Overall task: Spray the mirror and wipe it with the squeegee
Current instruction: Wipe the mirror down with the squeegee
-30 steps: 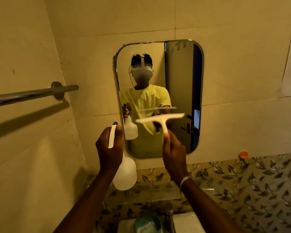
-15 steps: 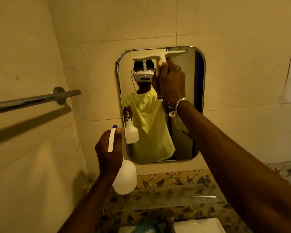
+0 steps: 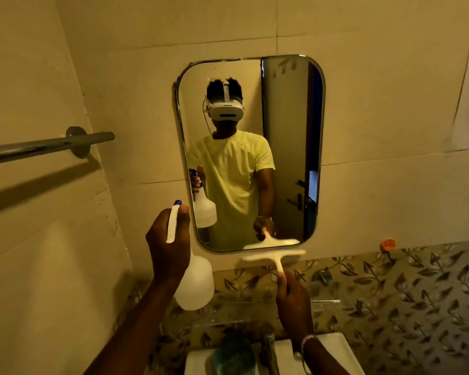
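Squeegee [image 3: 273, 257]: pale plastic, T-shaped, blade sitting level just below the bottom edge of the mirror [image 3: 287, 147], at about 12 o'clock from the right hand [image 3: 293, 303]. The right hand is closing its fingers round the lower end of the thin handle; a beaded bracelet [image 3: 306, 340] is circling the wrist.

Spray bottle [image 3: 194, 285]: translucent white, rounded body, long white trigger, blue nozzle tip. The left hand [image 3: 168, 244] is wrapping the neck, the thumb lying beside the trigger, the body hanging at 5 o'clock from the hand, left of the squeegee and apart from it.

Mirror: tall rectangle with rounded corners, thin metal rim, mounted on smooth beige wall tiles, reflecting the person holding both tools.

Towel rail [image 3: 46, 146]: round chromed bar, lying at 9 o'clock. Leaf-patterned tiles [image 3: 406, 293] are running below the mirror.
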A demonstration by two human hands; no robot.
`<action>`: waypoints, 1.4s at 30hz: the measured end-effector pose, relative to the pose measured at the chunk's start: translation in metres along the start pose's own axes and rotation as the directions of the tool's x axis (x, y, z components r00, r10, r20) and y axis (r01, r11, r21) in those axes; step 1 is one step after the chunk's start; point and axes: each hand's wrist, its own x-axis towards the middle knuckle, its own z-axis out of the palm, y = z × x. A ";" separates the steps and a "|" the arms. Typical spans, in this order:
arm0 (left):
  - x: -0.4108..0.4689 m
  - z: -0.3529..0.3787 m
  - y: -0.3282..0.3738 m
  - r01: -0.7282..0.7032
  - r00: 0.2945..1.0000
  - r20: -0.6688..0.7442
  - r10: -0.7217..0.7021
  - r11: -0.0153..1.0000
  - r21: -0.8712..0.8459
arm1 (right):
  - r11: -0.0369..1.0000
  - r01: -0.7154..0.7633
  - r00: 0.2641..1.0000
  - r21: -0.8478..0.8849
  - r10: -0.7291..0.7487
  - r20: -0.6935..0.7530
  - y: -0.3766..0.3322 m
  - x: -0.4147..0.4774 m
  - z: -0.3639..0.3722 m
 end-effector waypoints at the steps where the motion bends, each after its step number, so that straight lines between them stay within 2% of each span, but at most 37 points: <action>1: -0.001 0.001 0.002 -0.001 1.000 0.005 0.001 1.000 0.001 | 0.998 -0.063 0.998 -0.026 0.064 0.021 0.013 -0.008 -0.003; 2: -0.003 0.002 0.003 0.000 1.000 0.009 0.000 1.000 -0.001 | 0.994 -0.103 0.994 -0.046 0.105 0.026 0.021 -0.013 -0.006; 4: -0.007 0.004 0.005 0.008 1.000 0.014 -0.007 1.000 -0.015 | 0.996 -0.089 0.996 -0.029 0.089 0.011 0.015 -0.013 -0.013; 8: -0.010 0.008 0.012 0.034 0.999 0.028 -0.033 0.999 -0.027 | 0.984 0.148 0.983 0.095 -0.136 -0.124 -0.062 0.023 -0.042; 11: -0.009 0.012 0.019 0.028 0.999 0.041 -0.026 0.999 -0.042 | 0.942 0.324 0.930 0.086 -0.301 -0.213 -0.130 0.076 -0.069; 15: -0.006 0.019 0.027 0.017 0.999 0.044 -0.014 0.998 -0.054 | 0.880 0.472 0.854 0.055 -0.441 -0.276 -0.216 0.147 -0.103; 17: -0.005 0.022 0.029 0.011 0.999 0.049 -0.008 0.998 -0.068 | 0.851 0.524 0.822 0.006 -0.504 -0.265 -0.255 0.176 -0.116; 20: -0.004 0.028 0.030 0.000 0.998 0.056 0.004 0.997 -0.071 | 0.809 0.582 0.791 -0.085 -0.587 -0.172 -0.291 0.206 -0.129; 24: -0.003 0.033 0.027 0.004 0.998 0.061 0.001 0.997 -0.071 | 0.776 0.614 0.762 -0.143 -0.631 -0.146 -0.296 0.225 -0.140; 27: -0.004 0.036 0.023 0.020 0.998 0.066 -0.017 0.998 -0.052 | 0.818 0.573 0.788 -0.044 -0.566 -0.242 -0.257 0.215 -0.139; 29: -0.006 0.039 0.022 0.040 0.997 0.073 -0.036 0.998 -0.055 | 0.850 0.527 0.820 0.010 -0.504 -0.272 -0.206 0.193 -0.125; 33: -0.012 0.046 0.020 0.064 0.994 0.090 -0.059 0.997 -0.053 | 0.938 0.341 0.910 0.067 -0.311 -0.274 -0.086 0.123 -0.086; 38: -0.024 0.055 0.021 0.078 0.986 0.147 -0.073 0.997 -0.028 | 0.988 0.056 0.990 0.142 -0.036 -0.135 0.024 0.033 -0.053; 40: -0.031 0.058 0.022 0.096 0.983 0.161 -0.090 0.995 -0.025 | 0.984 -0.053 0.992 0.171 0.072 -0.108 0.046 0.012 -0.047; 42: -0.039 0.060 0.025 0.112 0.977 0.186 -0.102 0.993 -0.041 | 0.982 -0.080 0.990 0.169 0.098 -0.101 0.052 0.002 -0.048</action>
